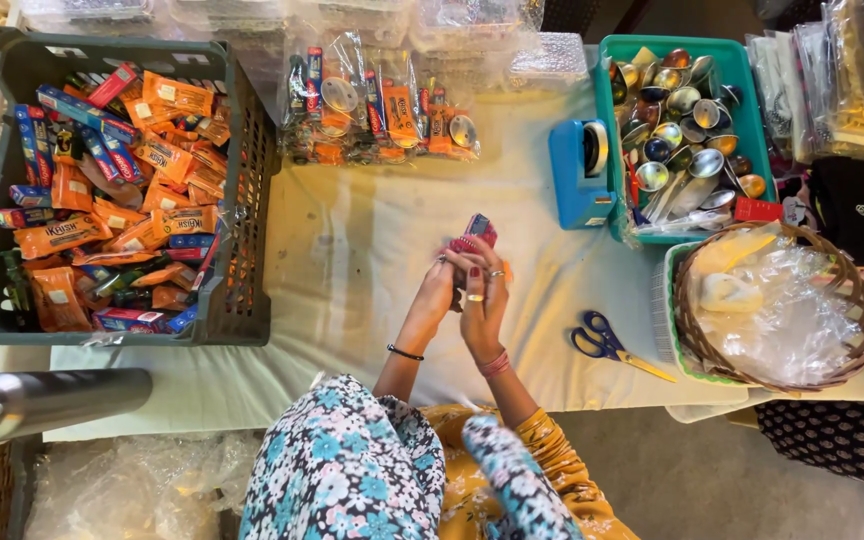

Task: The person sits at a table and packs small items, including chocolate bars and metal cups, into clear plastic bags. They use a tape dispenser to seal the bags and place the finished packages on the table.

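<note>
My left hand [434, 297] and my right hand [484, 300] meet over the middle of the cloth-covered table [352, 240]. Together they grip a small bundle of red and blue snack packets [472, 236] that sticks up beyond the fingertips. The right hand wears rings and red bangles, the left wrist a thin black band. How many packets are in the bundle is hidden by the fingers.
A dark crate [242, 200] of orange and blue packets stands at the left. Filled clear bags [382, 110] lie at the back. A blue tape dispenser [579, 175], a teal tray [612, 120] of metal spoons, blue-handled scissors [607, 342] and a wicker basket [852, 300] of plastic bags are on the right.
</note>
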